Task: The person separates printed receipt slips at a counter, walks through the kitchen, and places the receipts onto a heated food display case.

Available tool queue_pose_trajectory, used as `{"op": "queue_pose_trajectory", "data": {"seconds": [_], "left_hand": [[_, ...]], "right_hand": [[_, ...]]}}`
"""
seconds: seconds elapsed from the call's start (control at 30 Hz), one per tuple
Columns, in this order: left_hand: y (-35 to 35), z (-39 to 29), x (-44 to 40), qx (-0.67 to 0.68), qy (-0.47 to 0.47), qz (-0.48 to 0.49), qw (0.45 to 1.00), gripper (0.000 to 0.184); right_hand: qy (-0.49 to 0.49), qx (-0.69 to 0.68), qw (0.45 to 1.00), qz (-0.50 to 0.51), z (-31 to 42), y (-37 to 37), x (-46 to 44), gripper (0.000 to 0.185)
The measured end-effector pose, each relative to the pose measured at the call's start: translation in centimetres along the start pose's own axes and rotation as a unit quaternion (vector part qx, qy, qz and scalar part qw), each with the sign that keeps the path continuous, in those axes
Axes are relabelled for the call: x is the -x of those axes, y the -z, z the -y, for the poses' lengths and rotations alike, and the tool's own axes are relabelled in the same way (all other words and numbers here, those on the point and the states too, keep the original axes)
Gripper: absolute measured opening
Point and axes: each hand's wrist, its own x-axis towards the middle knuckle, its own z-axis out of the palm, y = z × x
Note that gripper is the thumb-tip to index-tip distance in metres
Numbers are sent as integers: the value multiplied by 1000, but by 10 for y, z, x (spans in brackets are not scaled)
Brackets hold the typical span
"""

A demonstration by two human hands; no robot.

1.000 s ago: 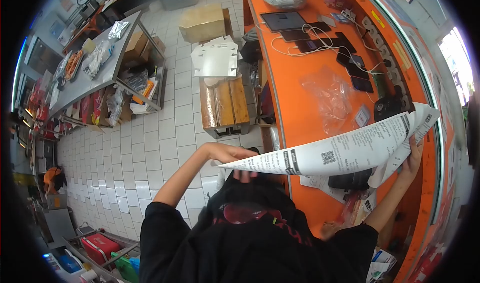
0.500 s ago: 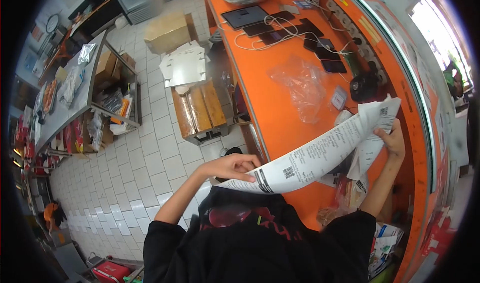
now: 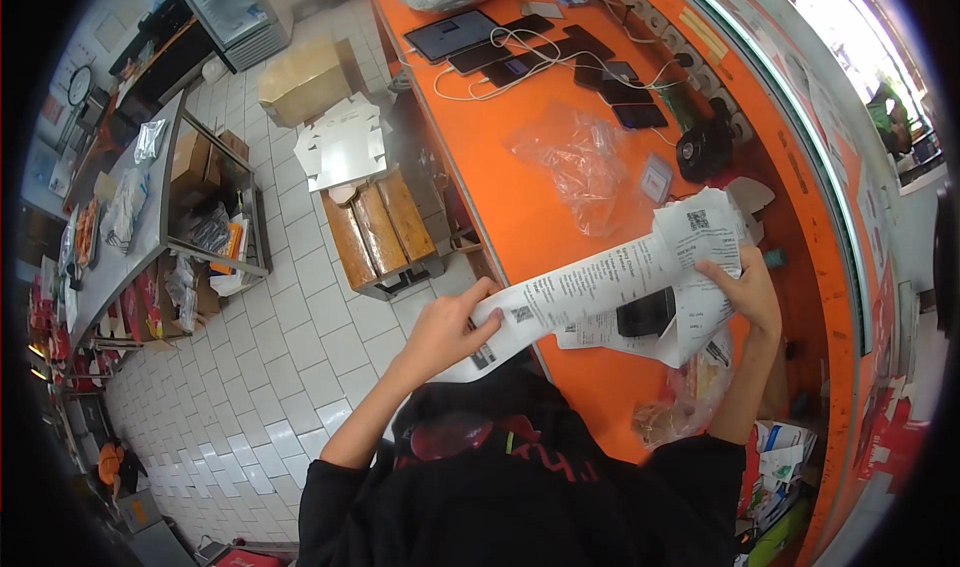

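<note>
A: ok so what's different from a second ago?

B: mostly the printed paper strip (image 3: pixel 590 292). It was bowed out wide between the hands, and now the middle runs narrower and straighter, print up. The left hand (image 3: pixel 448 332) used to sit by the pointed tip, but now a tail of paper pokes out below it.

A: what are the hands actually doing?

B: left one's pinching the strip, thumb on the printed face, the other fingers mostly hidden. It's just off the tabletop's (image 3: pixel 485 157) left edge. Right hand (image 3: pixel 752 292) has its thumb on the gathered end and fingers tucked behind, over by the right edge.

A: so the strip's up in the air?

B: looks like it, slanting across the tabletop's left edge with the gathered end toward the right side. Below it there's a black object (image 3: pixel 645 314) and some printed sheets (image 3: pixel 588 333), partly covered. Clear plastic (image 3: pixel 580 167) lies farther up the tabletop, well apart from both hands.

A: and what does the change mean for the job?

B: my read: both ends are under control and the middle's easier to handle and read. Can't tell how many layers are bunched on the right.
</note>
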Motion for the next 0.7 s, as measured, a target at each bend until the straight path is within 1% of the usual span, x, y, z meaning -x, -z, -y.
{"op": "queue_pose_trajectory", "data": {"seconds": [0.07, 0.1, 0.17, 0.2, 0.23, 0.27, 0.3, 0.33, 0.37, 0.4, 0.43, 0.47, 0.5, 0.57, 0.6, 0.63, 0.67, 0.7], "left_hand": [[1, 4, -3, -18, 4, -24, 1000, 17], [5, 3, -2, -19, 4, -23, 1000, 17], [14, -3, -1, -3, 9, -19, 1000, 18], [20, -9, -1, -8, 8, -12, 1000, 17], [24, -14, -1, -9, 12, -13, 1000, 17], [28, -18, -2, -38, -27, -6, 999, 17], [29, -20, -3, -68, -67, 2, 995, 17], [28, -20, -4, -81, -79, 17, 993, 13], [27, -21, -4, -83, -78, 17, 993, 13], [27, -23, -4, -84, -119, 18, 989, 13], [28, -25, -5, -86, -160, 16, 983, 15], [32, -29, -5, -98, -152, 47, 982, 19], [37, -31, -3, -101, -149, 41, 983, 19], [47, -28, 5, -49, -80, 89, 992, 16], [50, -23, 7, 37, -90, 102, 990, 15], [46, -16, 11, 36, -82, 96, 991, 15], [40, -10, 15, 128, -87, 99, 983, 13], [37, -7, 19, 220, -93, 101, 966, 11]], "right_hand": [[-37, 22, 999, 8, 0, -1, -3, 22], [-36, 20, 999, 7, 3, -1, -3, 22], [62, 57, 996, -27, 11, -1, -4, 28], [62, 55, 996, -24, 15, 1, -6, 28], [141, 19, 987, 78, 19, 2, -9, 32], [217, -18, 960, 178, 25, 1, -13, 36], [226, -56, 941, 247, 33, -12, -21, 34], [234, -92, 916, 313, 51, -38, -28, 33], [248, -62, 902, 348, 56, -65, -33, 34], [261, -32, 886, 382, 51, -93, -41, 35], [283, -41, 857, 429, 35, -120, -48, 35], [305, -49, 823, 477, 21, -140, -50, 34], [310, -48, 819, 480, 18, -149, -49, 34], [309, -103, 832, 450, 15, -165, -40, 35], [293, -106, 860, 405, 21, -170, -28, 27], [295, -109, 855, 413, 23, -173, -16, 27], [361, -1, 869, 339, 24, -175, -5, 23], [420, 105, 865, 254, 24, -179, 5, 19]]}}
